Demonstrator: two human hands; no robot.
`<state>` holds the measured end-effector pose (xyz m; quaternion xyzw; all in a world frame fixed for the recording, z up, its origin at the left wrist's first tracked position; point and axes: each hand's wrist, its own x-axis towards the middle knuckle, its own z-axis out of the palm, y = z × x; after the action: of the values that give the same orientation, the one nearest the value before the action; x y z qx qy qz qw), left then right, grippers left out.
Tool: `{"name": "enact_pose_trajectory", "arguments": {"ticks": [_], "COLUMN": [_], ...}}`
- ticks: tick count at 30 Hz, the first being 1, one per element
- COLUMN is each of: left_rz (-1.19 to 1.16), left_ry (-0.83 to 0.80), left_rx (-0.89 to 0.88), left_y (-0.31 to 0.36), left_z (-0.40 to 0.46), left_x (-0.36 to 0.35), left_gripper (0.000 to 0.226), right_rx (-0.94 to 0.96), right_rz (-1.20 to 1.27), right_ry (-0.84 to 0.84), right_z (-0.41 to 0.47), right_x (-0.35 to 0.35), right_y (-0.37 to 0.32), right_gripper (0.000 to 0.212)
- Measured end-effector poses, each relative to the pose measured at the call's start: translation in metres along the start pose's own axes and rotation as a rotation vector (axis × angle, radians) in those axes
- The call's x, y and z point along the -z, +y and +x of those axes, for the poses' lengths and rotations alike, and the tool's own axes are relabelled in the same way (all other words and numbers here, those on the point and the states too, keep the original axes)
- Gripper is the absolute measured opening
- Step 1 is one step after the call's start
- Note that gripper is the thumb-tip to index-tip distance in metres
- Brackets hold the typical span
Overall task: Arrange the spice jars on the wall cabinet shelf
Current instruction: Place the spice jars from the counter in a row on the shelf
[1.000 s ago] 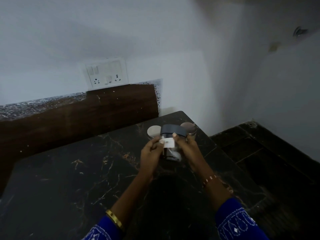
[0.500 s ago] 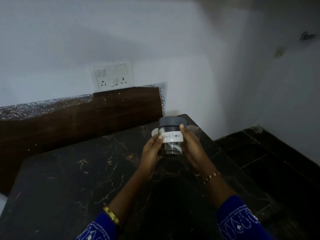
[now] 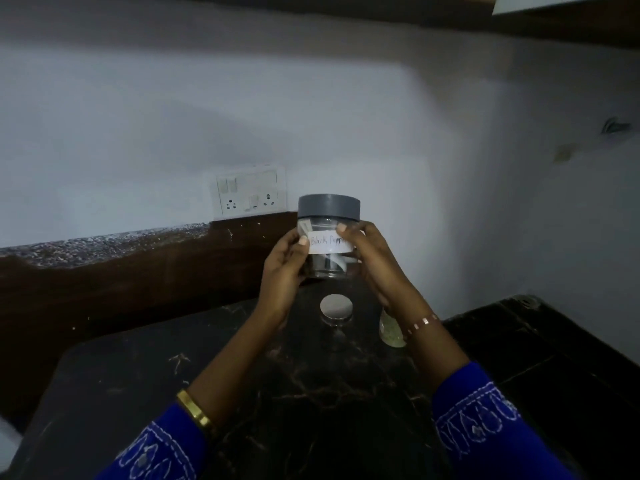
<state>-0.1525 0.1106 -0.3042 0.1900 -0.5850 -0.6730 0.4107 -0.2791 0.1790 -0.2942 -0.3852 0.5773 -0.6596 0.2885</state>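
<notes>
Blue embroidered sleeves (image 3: 485,431) reach forward over the dark marble surface (image 3: 138,393). On it, under the wrists, stand a jar with a silver lid (image 3: 336,308) and a pale one (image 3: 389,329), partly hidden by the right wrist. Above them the left hand (image 3: 282,271) and right hand (image 3: 377,265) clasp a grey-lidded jar (image 3: 329,233) from either side, upright, its label reading "Black Pepper". Behind is a switch plate (image 3: 250,192) on the white wall (image 3: 138,116).

The scene is dim, with a cool bluish cast. A paler patch of light falls on the wall (image 3: 311,116) above the switchboard (image 3: 250,192), and soft shadow darkens the wall left of it. Below the switchboard the black countertop (image 3: 138,393) swallows detail. Edges bow from wide-angle distortion; everything looks slightly soft.
</notes>
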Motion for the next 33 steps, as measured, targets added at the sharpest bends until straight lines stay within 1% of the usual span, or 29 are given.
{"name": "enact_pose_trajectory", "arguments": {"ticks": [5,9,12,15,18,20,21,22,24,25,28,30,33], "left_rz": [-0.004,0.129,0.194,0.272,0.328,0.389,0.422,0.448,0.513,0.554,0.656,0.750,0.846], "left_ry": [-0.032,-0.006,-0.001,0.016,0.012,0.023,0.036,0.049,0.097,0.131,0.206,0.247,0.327], "left_rx": [-0.118,-0.280,-0.382,-0.468,-0.516,-0.553,-0.578,-0.596,-0.627,-0.640,-0.638,-0.636,-0.657], "left_y": [0.035,0.072,0.103,0.137,0.168,0.187,0.198,0.207,0.227,0.237,0.264,0.277,0.289], "left_z": [0.019,0.038,0.058,0.080,0.102,0.117,0.124,0.130,0.144,0.150,0.172,0.187,0.209], "left_x": [0.002,-0.013,-0.031,-0.051,-0.072,-0.085,-0.092,-0.097,-0.107,-0.111,-0.121,-0.124,-0.125], "left_gripper": [0.039,0.038,0.037,0.036,0.034,0.028,0.024,0.022,0.021,0.023,0.035,0.038,0.040], "right_rx": [0.109,0.207,0.294,0.377,0.449,0.495,0.514,0.528,0.560,0.580,0.642,0.670,0.703], "right_rz": [-0.045,-0.103,-0.133,-0.146,-0.118,-0.091,-0.068,-0.043,-0.008,-0.007,-0.063,-0.116,-0.155], "right_ry": [-0.014,-0.097,-0.124,-0.145,-0.152,-0.161,-0.162,-0.158,-0.132,-0.111,-0.042,-0.035,-0.070], "right_z": [0.016,0.032,0.050,0.070,0.094,0.109,0.117,0.124,0.139,0.147,0.173,0.192,0.217], "right_x": [-0.008,-0.005,0.004,0.015,0.030,0.039,0.043,0.046,0.049,0.049,0.046,0.043,0.037], "right_y": [-0.042,-0.084,-0.123,-0.162,-0.196,-0.216,-0.227,-0.236,-0.255,-0.264,-0.288,-0.298,-0.313], "right_gripper": [0.032,0.038,0.042,0.035,0.030,0.020,0.020,0.024,0.041,0.047,0.057,0.058,0.051]}}
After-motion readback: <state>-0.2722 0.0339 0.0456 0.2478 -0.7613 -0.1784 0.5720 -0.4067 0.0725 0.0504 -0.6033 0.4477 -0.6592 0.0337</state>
